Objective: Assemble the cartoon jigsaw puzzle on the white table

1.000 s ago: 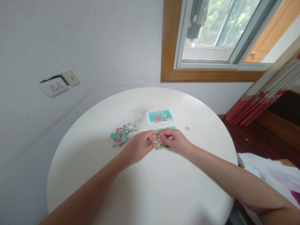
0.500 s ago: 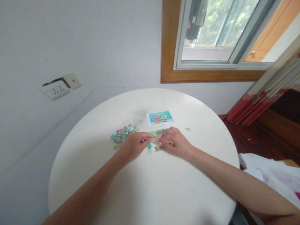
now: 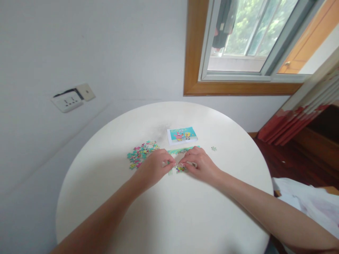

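Note:
My left hand [image 3: 156, 165] is closed in a pinch of thumb and forefinger, beside a green edge piece; anything between the tips is too small to make out. Facing it a short gap away, my right hand [image 3: 201, 163] has its fingers together on what looks like a jigsaw piece, mostly hidden. Behind both hands runs a joined green strip of jigsaw puzzle [image 3: 173, 152], partly covered by my right hand. Just under my right fingertips lie colourful joined pieces [image 3: 180, 169]. A heap of loose puzzle pieces [image 3: 140, 154] spreads left of my left hand.
A picture card [image 3: 182, 135] with two cartoon figures lies behind the puzzle on the round white table [image 3: 164, 218]. One loose piece [image 3: 213, 148] sits to the right. A wall socket [image 3: 69, 101] is at left, a wood-framed window [image 3: 192, 53] behind, white sheets [image 3: 304, 197] at right.
My fingertips stay close together over the puzzle. The plain grey-brown patch between them shows less now. The whole view has shifted slightly, with the table a little lower and further right.

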A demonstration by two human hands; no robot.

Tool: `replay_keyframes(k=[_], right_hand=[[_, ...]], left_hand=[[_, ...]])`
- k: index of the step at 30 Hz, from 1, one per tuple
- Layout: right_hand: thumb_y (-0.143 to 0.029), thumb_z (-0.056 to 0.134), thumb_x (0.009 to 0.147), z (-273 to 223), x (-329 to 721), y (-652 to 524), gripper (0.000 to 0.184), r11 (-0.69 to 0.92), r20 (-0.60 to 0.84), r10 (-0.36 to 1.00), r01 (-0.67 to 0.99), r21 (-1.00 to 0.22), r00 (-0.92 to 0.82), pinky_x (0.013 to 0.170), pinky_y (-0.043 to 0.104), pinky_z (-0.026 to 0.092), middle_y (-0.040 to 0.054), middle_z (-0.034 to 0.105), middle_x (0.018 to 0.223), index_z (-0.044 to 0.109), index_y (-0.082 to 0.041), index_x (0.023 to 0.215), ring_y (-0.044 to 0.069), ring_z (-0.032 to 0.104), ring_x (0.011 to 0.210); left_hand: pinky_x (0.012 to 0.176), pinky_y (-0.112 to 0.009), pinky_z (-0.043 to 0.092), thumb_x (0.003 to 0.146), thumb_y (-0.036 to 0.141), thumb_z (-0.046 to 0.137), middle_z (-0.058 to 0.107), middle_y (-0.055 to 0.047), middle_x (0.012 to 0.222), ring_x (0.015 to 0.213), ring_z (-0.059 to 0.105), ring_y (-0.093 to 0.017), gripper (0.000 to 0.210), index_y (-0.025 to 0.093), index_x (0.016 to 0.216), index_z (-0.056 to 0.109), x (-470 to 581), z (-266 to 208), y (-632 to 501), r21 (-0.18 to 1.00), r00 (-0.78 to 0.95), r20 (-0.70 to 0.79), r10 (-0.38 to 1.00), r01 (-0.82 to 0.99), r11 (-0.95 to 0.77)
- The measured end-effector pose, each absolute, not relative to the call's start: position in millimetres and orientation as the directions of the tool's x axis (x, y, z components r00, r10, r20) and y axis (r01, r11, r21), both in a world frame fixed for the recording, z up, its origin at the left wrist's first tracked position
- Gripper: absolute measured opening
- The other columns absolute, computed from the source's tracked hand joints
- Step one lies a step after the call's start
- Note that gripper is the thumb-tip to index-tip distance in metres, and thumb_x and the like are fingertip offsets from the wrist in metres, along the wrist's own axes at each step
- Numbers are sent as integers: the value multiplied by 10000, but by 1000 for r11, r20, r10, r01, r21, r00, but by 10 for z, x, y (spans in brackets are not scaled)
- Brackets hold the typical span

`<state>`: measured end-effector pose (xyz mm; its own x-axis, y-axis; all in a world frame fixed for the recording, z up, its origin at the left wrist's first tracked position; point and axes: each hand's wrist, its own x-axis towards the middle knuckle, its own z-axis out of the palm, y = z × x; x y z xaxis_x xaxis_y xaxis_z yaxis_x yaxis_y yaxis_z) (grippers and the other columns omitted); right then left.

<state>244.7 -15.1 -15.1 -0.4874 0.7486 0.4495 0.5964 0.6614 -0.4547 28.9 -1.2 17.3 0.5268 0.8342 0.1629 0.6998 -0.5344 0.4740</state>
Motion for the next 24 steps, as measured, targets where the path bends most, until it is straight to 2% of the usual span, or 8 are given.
replay_keyframes(k=[7, 14, 24], right_hand=[[-224, 614, 861, -175, 2417, -180, 124, 665, 420, 746, 600, -444, -516, 791, 315, 348, 14, 685, 864, 731, -253, 888, 163, 539, 847], [-236, 661, 820, -123, 2454, -226, 126, 689, 391, 724, 618, -378, -568, 809, 337, 327, 24, 659, 923, 739, -279, 909, 184, 511, 900], [-247, 666, 822, -160, 2469, -216, 115, 699, 358, 715, 613, -369, -600, 781, 342, 314, 28, 654, 912, 746, -275, 901, 188, 505, 891]], left_hand=[[564, -223, 312, 827, 260, 554, 581, 9, 614, 573, 490, -112, 202, 172, 735, 710, 283, 127, -16, 459, 554, 78, 829, 718, -523], [583, -214, 351, 811, 250, 558, 627, 9, 647, 600, 532, -116, 172, 178, 745, 700, 325, 131, -41, 517, 524, 61, 849, 711, -476], [634, -238, 386, 793, 237, 565, 650, -7, 665, 655, 568, -146, 153, 187, 739, 700, 354, 44, -17, 452, 527, 59, 848, 743, -494]])
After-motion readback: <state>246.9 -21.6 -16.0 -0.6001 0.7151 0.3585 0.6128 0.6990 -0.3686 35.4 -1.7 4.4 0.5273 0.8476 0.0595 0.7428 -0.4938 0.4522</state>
